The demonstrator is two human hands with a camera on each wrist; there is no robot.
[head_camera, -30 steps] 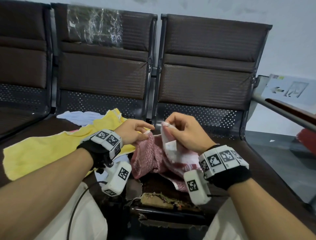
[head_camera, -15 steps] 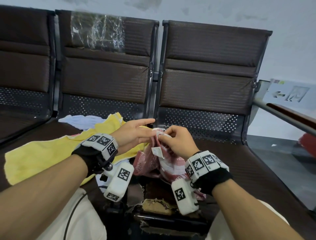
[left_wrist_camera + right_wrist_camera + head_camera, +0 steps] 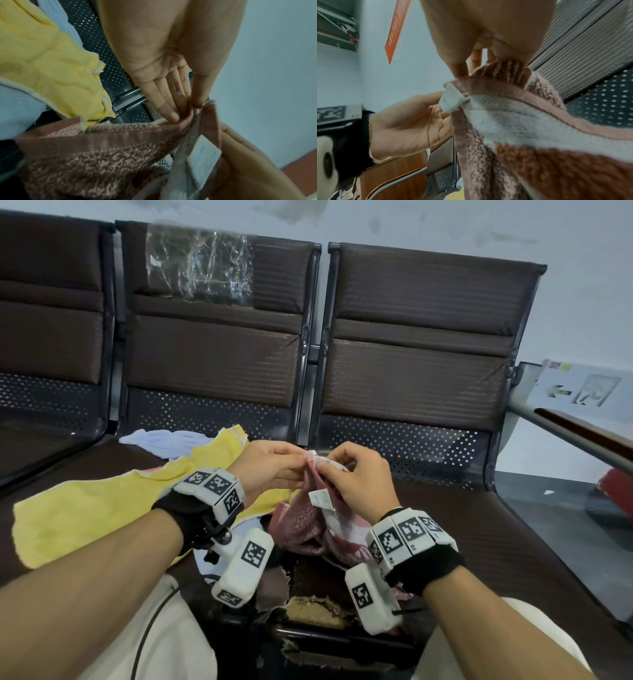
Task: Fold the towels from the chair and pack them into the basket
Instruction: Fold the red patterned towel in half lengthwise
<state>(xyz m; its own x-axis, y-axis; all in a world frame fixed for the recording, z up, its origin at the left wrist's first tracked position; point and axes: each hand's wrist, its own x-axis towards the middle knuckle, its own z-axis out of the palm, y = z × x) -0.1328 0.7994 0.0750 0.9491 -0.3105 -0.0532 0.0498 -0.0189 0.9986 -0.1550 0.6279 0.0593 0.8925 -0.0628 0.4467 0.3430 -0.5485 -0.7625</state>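
A pink-and-white striped towel (image 3: 308, 525) (image 3: 106, 155) (image 3: 530, 135) hangs bunched over the seat front, a white care label (image 3: 321, 498) on its hem. My left hand (image 3: 274, 467) (image 3: 187, 108) pinches the towel's top edge between thumb and fingers. Right beside it, my right hand (image 3: 346, 470) (image 3: 488, 65) pinches the same edge, its fingers curled over the cloth. A yellow towel (image 3: 102, 508) (image 3: 51, 60) lies spread on the left seat, with a pale blue-white towel (image 3: 164, 440) behind it. No basket shows in any view.
Dark brown waiting-room chairs (image 3: 411, 337) stand in a row against a pale wall. Plastic wrap (image 3: 202, 272) clings to the middle backrest. A metal armrest (image 3: 575, 433) runs along the right. The seat's front edge (image 3: 318, 607) is torn, showing padding.
Both hands have come together at the towel's top edge. The right hand has moved left and up along the hem, and the left hand now pinches the cloth next to it.
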